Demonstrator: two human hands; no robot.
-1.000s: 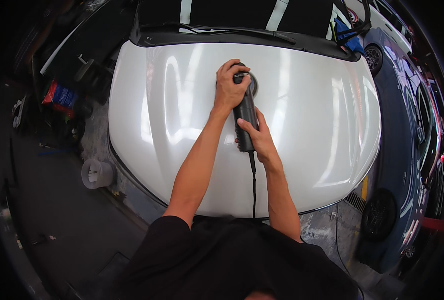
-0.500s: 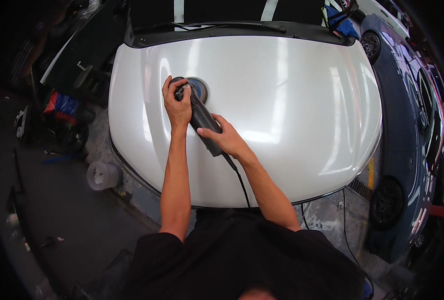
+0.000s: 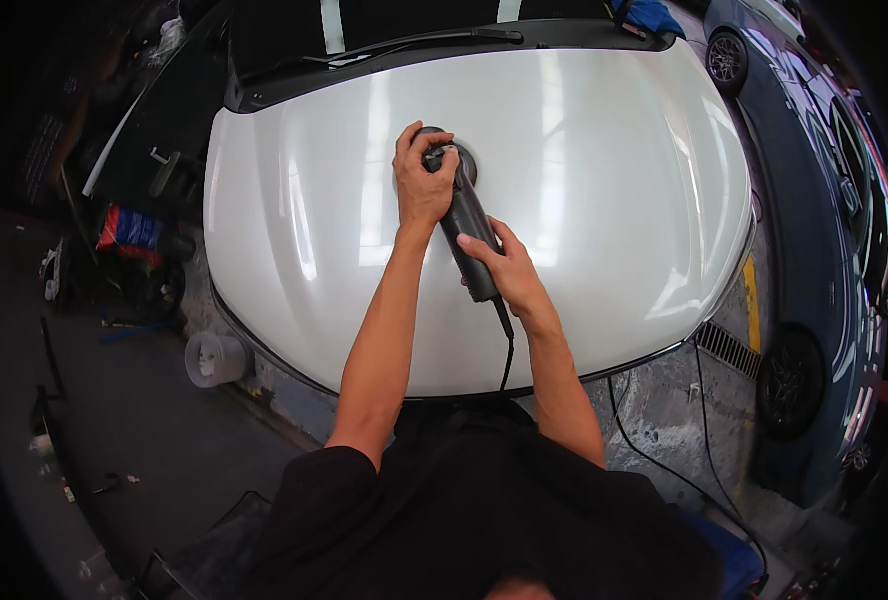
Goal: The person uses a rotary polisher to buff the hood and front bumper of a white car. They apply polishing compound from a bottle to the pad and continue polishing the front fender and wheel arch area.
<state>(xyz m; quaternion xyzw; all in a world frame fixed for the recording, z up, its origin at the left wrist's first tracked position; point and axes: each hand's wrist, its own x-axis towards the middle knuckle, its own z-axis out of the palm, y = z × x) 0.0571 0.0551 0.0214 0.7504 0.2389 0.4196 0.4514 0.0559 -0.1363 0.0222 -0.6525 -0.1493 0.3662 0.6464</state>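
Both hands [image 3: 426, 188] grip a black polisher [image 3: 464, 213] (a corded one) on the white hood [image 3: 619, 210].

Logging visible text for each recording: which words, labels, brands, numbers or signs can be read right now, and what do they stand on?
None can be read.
Black corded polisher: no legible marking.
White hood: no lettering seen, only reflections.
Red and blue bundle: too small and blurred to tell whether it bears print.
Blue car: nothing legible on its side.
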